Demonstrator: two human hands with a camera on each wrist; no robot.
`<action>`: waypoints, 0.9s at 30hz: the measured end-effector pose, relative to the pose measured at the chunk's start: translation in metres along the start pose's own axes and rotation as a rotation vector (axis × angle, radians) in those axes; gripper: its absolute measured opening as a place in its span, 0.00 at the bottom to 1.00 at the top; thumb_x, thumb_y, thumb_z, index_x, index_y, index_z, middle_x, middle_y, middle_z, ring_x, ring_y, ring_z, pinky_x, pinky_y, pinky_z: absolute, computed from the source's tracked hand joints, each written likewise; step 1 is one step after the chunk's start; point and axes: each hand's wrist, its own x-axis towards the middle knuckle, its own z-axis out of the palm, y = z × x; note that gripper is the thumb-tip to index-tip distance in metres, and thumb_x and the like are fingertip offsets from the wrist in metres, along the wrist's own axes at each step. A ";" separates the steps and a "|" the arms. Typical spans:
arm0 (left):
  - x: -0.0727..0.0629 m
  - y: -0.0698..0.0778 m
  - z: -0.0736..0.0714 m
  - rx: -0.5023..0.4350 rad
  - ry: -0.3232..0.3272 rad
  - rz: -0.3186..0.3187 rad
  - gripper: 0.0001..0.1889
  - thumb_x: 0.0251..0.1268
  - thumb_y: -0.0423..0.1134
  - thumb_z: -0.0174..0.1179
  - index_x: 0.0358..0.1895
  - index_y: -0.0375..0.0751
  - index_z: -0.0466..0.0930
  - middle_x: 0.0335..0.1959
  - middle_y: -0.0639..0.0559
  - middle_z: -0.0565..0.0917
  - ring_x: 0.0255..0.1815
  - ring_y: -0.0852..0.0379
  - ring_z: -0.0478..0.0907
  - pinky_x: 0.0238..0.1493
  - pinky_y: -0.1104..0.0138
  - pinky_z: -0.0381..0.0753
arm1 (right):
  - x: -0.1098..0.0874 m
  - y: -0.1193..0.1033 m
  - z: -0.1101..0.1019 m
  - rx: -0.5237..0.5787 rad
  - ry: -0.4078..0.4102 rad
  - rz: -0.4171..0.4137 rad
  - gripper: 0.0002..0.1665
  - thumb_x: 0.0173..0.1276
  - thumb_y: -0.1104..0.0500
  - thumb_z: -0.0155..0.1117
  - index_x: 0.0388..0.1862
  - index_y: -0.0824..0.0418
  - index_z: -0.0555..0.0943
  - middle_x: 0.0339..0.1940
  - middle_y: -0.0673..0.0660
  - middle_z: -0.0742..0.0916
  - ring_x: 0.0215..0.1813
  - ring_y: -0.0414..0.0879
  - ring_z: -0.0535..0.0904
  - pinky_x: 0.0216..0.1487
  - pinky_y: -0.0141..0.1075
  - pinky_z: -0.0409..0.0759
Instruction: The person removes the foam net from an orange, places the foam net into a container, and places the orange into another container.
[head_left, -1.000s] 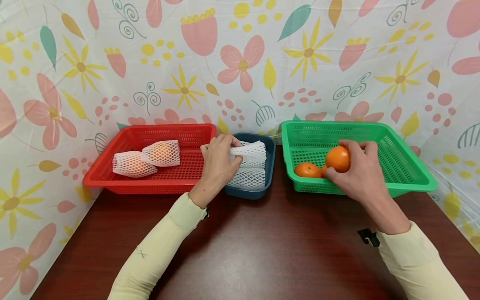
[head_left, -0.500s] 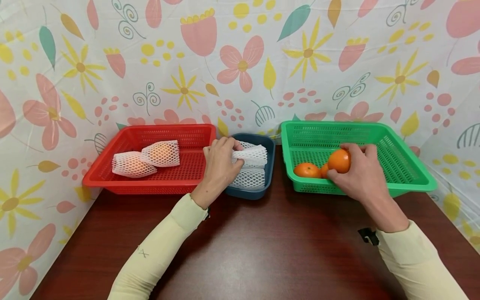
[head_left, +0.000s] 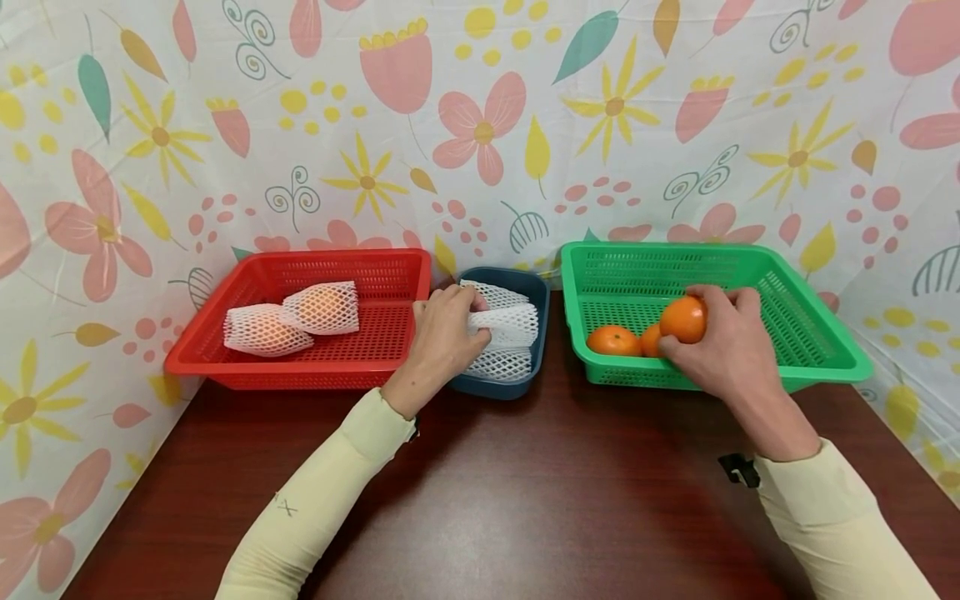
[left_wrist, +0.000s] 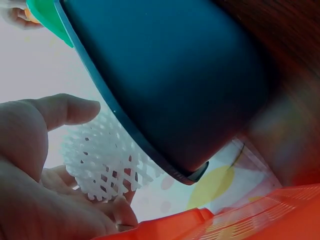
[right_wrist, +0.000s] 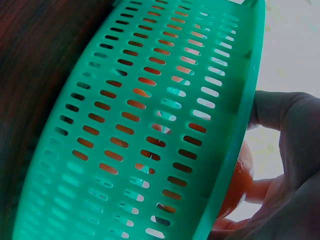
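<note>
1. Mandarin (head_left: 683, 320), over the green basket (head_left: 828, 367): your right grip (head_left: 723, 346) pinches it; likely firm, smooth and slippery, best taken round its sides.
2. Foam net sleeve (head_left: 512, 321), over the blue tub (head_left: 491, 389): your left grip (head_left: 447, 327) pinches one end; probably light, soft, tearable.
3. Counts, as you see them: two other mandarins (head_left: 613, 340), two net-wrapped fruits (head_left: 322, 308), at least two further sleeves (head_left: 504, 366).

in the head view, the left hand (head_left: 444, 333) hides part of the dark blue plastic bin (head_left: 495, 390) and the bottom edge cuts both pale yellow cloth sleeves (head_left: 300, 504); in the right wrist view, the green perforated plastic basket (right_wrist: 235, 115) mostly hides a round orange fruit (right_wrist: 239, 182).
</note>
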 end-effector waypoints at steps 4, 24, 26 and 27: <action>0.000 0.001 0.000 0.005 -0.031 -0.007 0.15 0.58 0.43 0.76 0.46 0.50 0.83 0.51 0.51 0.85 0.54 0.50 0.77 0.55 0.49 0.68 | 0.002 0.002 -0.002 -0.001 -0.002 0.008 0.43 0.66 0.53 0.70 0.76 0.68 0.68 0.65 0.79 0.64 0.48 0.71 0.73 0.42 0.63 0.76; -0.007 0.005 -0.004 -0.031 -0.217 0.019 0.26 0.60 0.66 0.72 0.50 0.52 0.83 0.50 0.54 0.82 0.54 0.53 0.73 0.52 0.50 0.65 | 0.009 0.015 -0.006 -0.002 0.017 0.041 0.45 0.66 0.51 0.71 0.77 0.69 0.67 0.65 0.81 0.64 0.49 0.72 0.70 0.43 0.64 0.75; -0.007 0.006 -0.004 -0.032 -0.212 0.019 0.25 0.62 0.67 0.70 0.49 0.52 0.83 0.50 0.54 0.82 0.54 0.53 0.73 0.52 0.50 0.66 | 0.009 0.016 -0.007 -0.002 0.020 0.046 0.45 0.66 0.51 0.70 0.77 0.69 0.67 0.65 0.81 0.64 0.50 0.72 0.70 0.43 0.64 0.75; -0.007 0.007 -0.004 -0.030 -0.208 0.020 0.24 0.64 0.67 0.68 0.48 0.52 0.83 0.50 0.54 0.82 0.54 0.53 0.73 0.52 0.50 0.66 | 0.009 0.016 -0.007 -0.004 0.022 0.048 0.45 0.66 0.51 0.70 0.77 0.70 0.67 0.65 0.81 0.63 0.50 0.72 0.69 0.44 0.64 0.75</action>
